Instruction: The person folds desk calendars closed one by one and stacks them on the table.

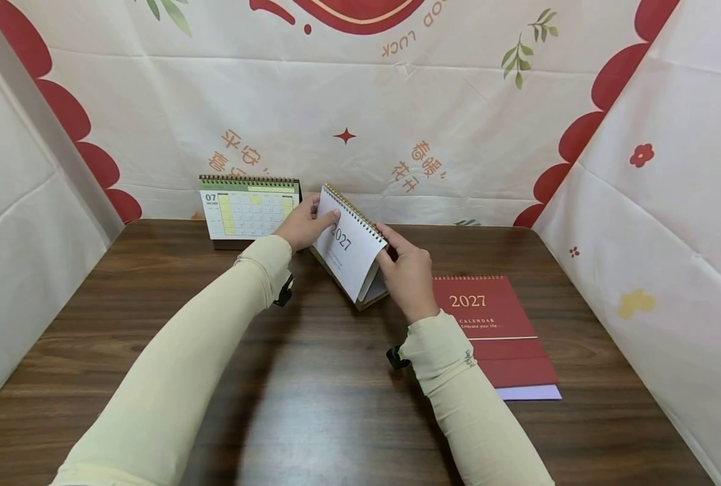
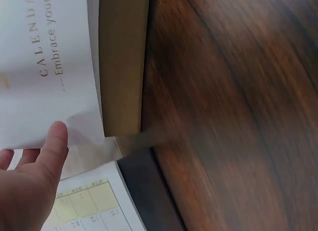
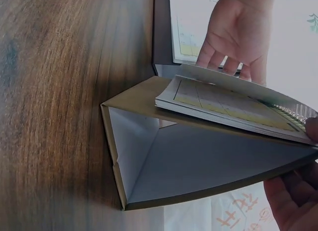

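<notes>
A standing desk calendar [image 1: 350,251] with a white "2027" cover and a gold-brown base is turned at an angle in the middle of the table. My left hand [image 1: 302,226] pinches its left edge, thumb on the cover and fingers behind. With my right hand [image 1: 410,277] I hold the upper right corner near the spiral binding. From the right wrist view, the folded base [image 3: 119,156] looks like an open triangle, and the cover lifts slightly off the pages [image 3: 228,104]. Beside my left hand stands a second desk calendar [image 1: 257,208] with a green top, showing month 07.
A red "2027" calendar [image 1: 485,304] lies flat at the right, with a lilac sheet [image 1: 529,392] sticking out below it. All rests on a dark wooden table [image 1: 312,412]. A printed white cloth [image 1: 360,101] hangs behind and along both sides.
</notes>
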{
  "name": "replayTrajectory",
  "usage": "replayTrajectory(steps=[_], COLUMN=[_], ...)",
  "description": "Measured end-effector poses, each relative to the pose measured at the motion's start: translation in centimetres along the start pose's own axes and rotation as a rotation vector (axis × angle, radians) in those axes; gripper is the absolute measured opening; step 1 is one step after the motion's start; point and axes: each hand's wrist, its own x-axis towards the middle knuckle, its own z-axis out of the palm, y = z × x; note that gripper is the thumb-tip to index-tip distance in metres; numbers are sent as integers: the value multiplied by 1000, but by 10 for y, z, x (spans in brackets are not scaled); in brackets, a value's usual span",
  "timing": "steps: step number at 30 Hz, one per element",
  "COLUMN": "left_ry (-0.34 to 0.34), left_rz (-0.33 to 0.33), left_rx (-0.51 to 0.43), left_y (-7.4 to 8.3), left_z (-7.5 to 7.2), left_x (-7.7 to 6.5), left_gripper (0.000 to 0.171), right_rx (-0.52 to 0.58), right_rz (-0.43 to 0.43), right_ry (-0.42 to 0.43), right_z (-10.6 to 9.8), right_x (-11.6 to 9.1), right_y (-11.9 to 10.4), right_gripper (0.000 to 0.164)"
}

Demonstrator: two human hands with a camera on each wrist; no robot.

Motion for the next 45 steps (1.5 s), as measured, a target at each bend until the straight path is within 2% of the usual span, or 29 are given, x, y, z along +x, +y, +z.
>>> replayTrajectory(steps=[5,12,19,29,36,45], left_ry=[52,73,82,100,101,102], left_rz=[-9,-23,-37,-31,-34,-34], left_rx=[-5,-30,-81,-94,-118,-101], left_y=[-2,-5,-6,-8,-7,-8], left_z=[4,10,12,14,15,15], left_x=[0,3,4,3,3,3], left_gripper=[67,66,68,70,72,72], right_rx=[-14,77,67,59,92,163], right_rz=[4,50,60,80,94,101], right_ry=[-84,-144,-97,-62,-90,-133], right_z=[-3,-8,-5,0,-4,-7], right_x=[-1,-4,-5,-5,-5,-4], right_y=[1,2,1,0,2,7], right_gripper=[48,58,44,39,37,42])
